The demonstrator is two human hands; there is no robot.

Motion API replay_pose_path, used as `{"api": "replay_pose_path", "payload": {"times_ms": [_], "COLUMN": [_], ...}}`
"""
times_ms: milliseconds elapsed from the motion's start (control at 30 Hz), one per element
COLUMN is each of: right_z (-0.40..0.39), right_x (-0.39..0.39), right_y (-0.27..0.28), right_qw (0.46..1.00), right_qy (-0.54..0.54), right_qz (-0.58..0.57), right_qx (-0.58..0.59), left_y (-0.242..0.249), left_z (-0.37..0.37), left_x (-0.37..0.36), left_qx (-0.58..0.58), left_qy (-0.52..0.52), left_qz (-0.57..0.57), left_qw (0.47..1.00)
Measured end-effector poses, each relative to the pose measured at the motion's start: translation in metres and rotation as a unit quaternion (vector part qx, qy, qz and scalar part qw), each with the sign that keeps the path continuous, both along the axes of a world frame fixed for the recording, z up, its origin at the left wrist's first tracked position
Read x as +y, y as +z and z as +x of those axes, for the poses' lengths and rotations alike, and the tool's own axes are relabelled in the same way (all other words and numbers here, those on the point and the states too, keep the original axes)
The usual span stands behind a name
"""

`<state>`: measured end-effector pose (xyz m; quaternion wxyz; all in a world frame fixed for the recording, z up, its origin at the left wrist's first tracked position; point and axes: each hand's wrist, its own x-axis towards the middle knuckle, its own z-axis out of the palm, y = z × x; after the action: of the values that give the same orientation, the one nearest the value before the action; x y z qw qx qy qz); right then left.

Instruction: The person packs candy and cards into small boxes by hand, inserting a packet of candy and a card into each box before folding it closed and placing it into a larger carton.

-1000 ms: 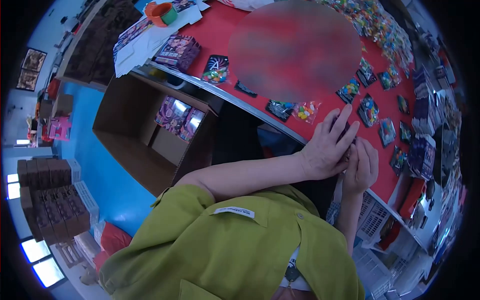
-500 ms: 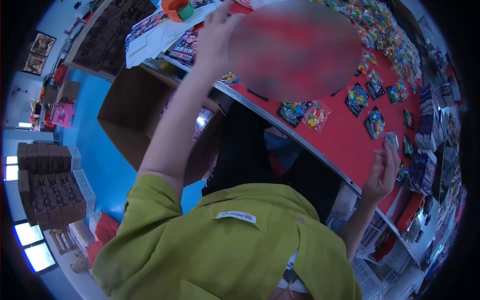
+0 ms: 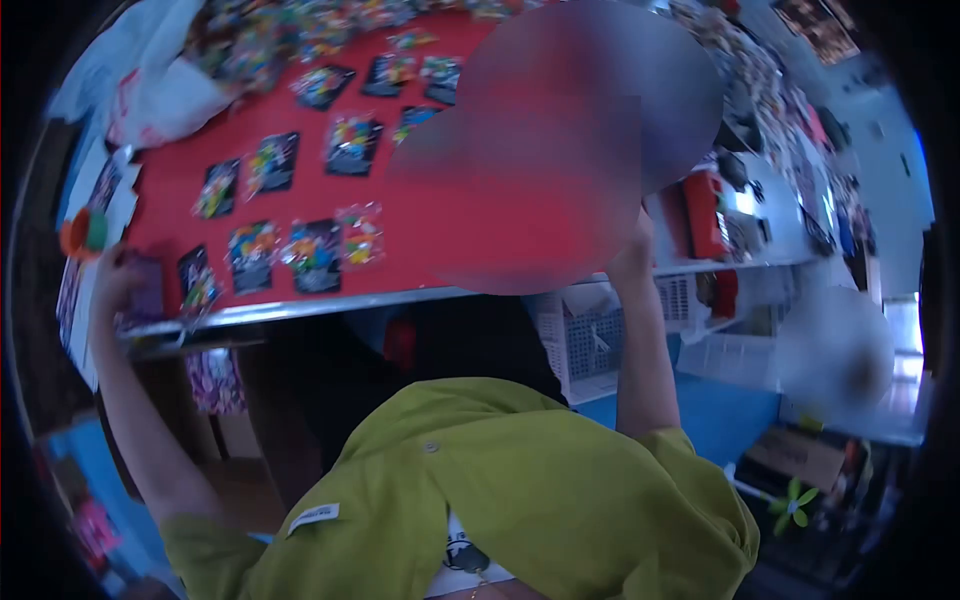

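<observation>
My left hand (image 3: 112, 282) is at the left front corner of the red table top (image 3: 420, 225), right at a dark purple packet or card (image 3: 146, 285). Motion smears its fingers. Just behind it is an orange and green round container (image 3: 82, 234). My right hand (image 3: 632, 248) reaches over the front edge farther right, its fingers mostly covered by a blurred patch. Between the hands lie several dark cards with clear bags of multicoloured, candy-like pieces, among them one card (image 3: 315, 258) near the edge. A clear bag of such pieces (image 3: 361, 235) lies beside it.
A heap of colourful small bags (image 3: 270, 45) covers the back of the table. White plastic bags (image 3: 165, 100) and papers (image 3: 122, 205) lie at the left. At the right is a red box (image 3: 703, 215). Below the table are a cardboard box (image 3: 245, 465) and white baskets (image 3: 590, 355).
The view has swung to the right. My left hand has come down from over the papers to the table's left front corner. My right hand, earlier open with fingers showing, is now partly covered.
</observation>
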<state>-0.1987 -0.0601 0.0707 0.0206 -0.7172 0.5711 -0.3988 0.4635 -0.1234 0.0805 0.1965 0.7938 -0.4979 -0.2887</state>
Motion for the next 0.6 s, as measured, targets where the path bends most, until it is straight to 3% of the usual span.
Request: {"api": "replay_pose_path", "payload": {"times_ms": [33, 200, 267, 300, 367, 400, 467, 533, 600], "right_z": [-0.014, -0.088, -0.111, -0.118, -0.126, -0.135, -0.146, -0.14, -0.138], "right_x": [-0.004, -0.023, -0.044, -0.055, -0.076, -0.082, -0.094, -0.093, -0.091], "right_y": [0.0, 0.004, 0.002, 0.001, -0.003, -0.006, -0.015, -0.008, -0.007], "right_qw": [1.0, 0.978, 0.917, 0.915, 0.854, 0.854, 0.851, 0.835, 0.811], "right_qy": [-0.019, -0.203, -0.3, -0.308, -0.377, -0.38, -0.371, -0.346, -0.324], "right_qz": [0.004, -0.017, -0.087, -0.085, -0.093, -0.093, 0.063, 0.055, 0.049], "right_qx": [-0.015, 0.037, 0.249, 0.246, 0.346, 0.344, 0.366, 0.425, 0.484], "left_y": [0.008, -0.007, -0.003, 0.0, -0.012, -0.015, -0.001, -0.003, -0.019], "left_z": [-0.015, 0.029, 0.006, -0.003, 0.007, 0.011, 0.003, 0.016, 0.035], "left_x": [0.0, -0.004, 0.001, 0.002, 0.001, -0.001, -0.003, -0.002, -0.007], "left_qx": [-0.031, -0.011, -0.029, -0.047, -0.039, -0.028, -0.024, -0.019, -0.191], "left_qy": [0.043, -0.057, -0.041, -0.019, -0.013, 0.003, 0.001, 0.004, -0.063], "left_qz": [0.025, 0.005, -0.025, -0.055, -0.071, -0.085, -0.038, 0.011, -0.1], "left_qw": [0.998, 0.998, 0.998, 0.997, 0.997, 0.996, 0.999, 1.0, 0.974]}}
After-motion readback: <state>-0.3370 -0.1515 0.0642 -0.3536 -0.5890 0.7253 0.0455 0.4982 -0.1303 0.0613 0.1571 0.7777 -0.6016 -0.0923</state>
